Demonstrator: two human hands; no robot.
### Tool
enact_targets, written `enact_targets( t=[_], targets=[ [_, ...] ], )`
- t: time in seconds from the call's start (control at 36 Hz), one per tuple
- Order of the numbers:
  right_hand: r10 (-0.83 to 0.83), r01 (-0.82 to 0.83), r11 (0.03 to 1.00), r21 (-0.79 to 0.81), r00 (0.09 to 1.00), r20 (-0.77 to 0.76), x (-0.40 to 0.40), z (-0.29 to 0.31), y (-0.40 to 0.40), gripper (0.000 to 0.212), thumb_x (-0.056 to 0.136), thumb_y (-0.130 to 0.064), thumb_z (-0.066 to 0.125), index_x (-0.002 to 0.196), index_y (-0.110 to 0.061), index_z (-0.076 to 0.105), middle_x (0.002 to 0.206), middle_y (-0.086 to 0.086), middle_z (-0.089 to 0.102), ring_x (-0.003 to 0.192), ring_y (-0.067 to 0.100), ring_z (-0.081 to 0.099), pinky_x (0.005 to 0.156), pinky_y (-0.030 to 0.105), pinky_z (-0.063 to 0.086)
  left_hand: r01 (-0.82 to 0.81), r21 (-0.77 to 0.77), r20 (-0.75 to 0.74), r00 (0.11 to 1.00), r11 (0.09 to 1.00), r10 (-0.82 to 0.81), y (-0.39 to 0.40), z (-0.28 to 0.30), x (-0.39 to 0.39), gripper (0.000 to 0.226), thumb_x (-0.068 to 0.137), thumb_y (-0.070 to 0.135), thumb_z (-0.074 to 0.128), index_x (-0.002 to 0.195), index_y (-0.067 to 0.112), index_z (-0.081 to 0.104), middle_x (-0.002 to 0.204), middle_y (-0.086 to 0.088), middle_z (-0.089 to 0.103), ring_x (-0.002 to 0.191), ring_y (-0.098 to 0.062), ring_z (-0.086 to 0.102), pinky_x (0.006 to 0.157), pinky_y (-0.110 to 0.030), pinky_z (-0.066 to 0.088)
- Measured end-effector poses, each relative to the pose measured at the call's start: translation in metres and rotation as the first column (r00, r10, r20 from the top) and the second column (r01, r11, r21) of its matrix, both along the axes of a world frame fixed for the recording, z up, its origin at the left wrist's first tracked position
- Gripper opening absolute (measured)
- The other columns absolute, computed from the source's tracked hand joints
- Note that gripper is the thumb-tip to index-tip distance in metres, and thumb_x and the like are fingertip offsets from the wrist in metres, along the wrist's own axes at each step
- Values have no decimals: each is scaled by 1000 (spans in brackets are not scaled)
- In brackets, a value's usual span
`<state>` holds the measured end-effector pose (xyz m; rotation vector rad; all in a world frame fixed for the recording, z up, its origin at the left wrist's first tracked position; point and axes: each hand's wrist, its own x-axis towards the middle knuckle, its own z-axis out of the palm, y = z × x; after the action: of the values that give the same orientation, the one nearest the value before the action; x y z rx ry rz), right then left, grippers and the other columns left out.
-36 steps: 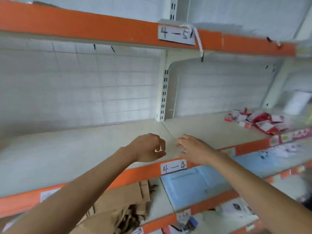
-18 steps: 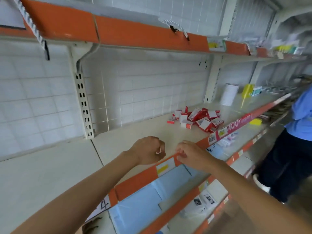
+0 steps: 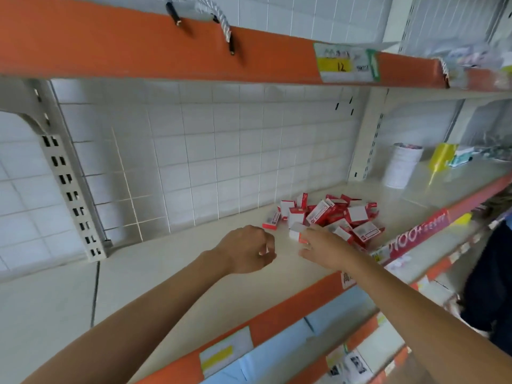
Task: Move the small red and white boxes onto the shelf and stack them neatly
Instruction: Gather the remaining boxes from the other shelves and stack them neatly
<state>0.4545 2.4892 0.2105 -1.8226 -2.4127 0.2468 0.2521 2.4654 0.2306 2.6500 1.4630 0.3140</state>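
Shelf (image 3: 171, 275), tiled back wall: boxes (image 3: 332, 217) lie in loose heap at right, unstacked. Your right hand (image 3: 325, 249), fingers extended, touches nearest box (image 3: 297, 234), likely to start picking. Your left hand (image 3: 246, 249) curled, holds nothing visible, waiting beside.

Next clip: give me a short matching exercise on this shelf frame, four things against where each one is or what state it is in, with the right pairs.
Things:
1. left hand
2. right hand
3. pile of red and white boxes
4. white cylindrical container

States or places:
A. stands upright on the shelf, farther right
B. loose and unstacked
C. fingers curled, holding no box
D. reaching to the nearest box of the pile

Pairs: 1-C, 2-D, 3-B, 4-A
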Motion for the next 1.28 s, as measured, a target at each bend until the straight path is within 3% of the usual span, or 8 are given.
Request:
enact_targets(
  t=[0.14,0.28,0.44,0.61,0.72,0.89,1.03,1.28],
  targets=[
    [73,-73,997,-2,995,70,16,-6,51,39,89,-39,47,124,-20,51,114,0,46,110,22,49,87,42,47,-104,-10,-1,995,995,104,4,-4,11,20,92,32,52,102,23,66,102,4,64,85,-10,55,75,-24,44],
    [47,-51,998,25,988,144,21,-10,75,48,92,-42,47,130,-12,47,137,8,38,112,28,52,87,40,48,-215,-14,6,977,977,215,0,-8,22,19,92,32,53,102,22,66,101,3,65,88,-13,59,72,-24,43],
    [78,-89,994,68,985,154,12,-24,81,45,93,-34,49,129,-7,45,133,13,40,112,33,52,79,39,46,-357,-36,20,934,933,358,-20,-20,31,18,91,32,53,100,22,66,98,3,66,89,-14,60,74,-26,47],
    [351,-355,934,45,933,78,1,-34,74,58,90,-46,51,134,-13,34,139,11,36,121,32,47,90,42,46,-495,-69,51,865,866,499,-46,-34,33,17,90,30,53,97,22,67,97,2,65,88,-16,60,75,-27,47],
    [455,-456,890,-25,890,-24,-19,-38,65,49,86,-45,56,118,-10,47,132,9,41,121,28,47,86,37,44,-562,-66,61,822,824,566,-66,-42,26,16,90,29,53,95,22,67,97,3,62,88,-15,60,72,-24,44],
    [601,-617,787,16,761,-245,-71,-29,32,40,79,-41,68,107,-17,54,107,-1,47,97,19,53,85,33,42,-674,-36,99,733,738,673,-112,-40,-9,16,91,28,54,97,21,67,99,3,61,90,-15,60,76,-28,48],
    [725,-738,673,48,646,-239,-138,-22,-15,41,78,-41,70,106,-15,55,101,-1,45,90,19,52,82,33,42,-772,-1,122,631,636,766,-169,-40,-60,16,89,27,55,97,21,67,97,4,61,88,-15,61,74,-26,47],
    [886,-897,437,66,416,-204,-294,-10,-146,46,80,-49,65,111,-18,52,104,-5,43,95,18,54,81,33,44,-898,37,90,441,439,893,-315,-37,-184,15,88,25,56,97,21,67,95,3,62,85,-16,60,71,-27,49]
  ],
)
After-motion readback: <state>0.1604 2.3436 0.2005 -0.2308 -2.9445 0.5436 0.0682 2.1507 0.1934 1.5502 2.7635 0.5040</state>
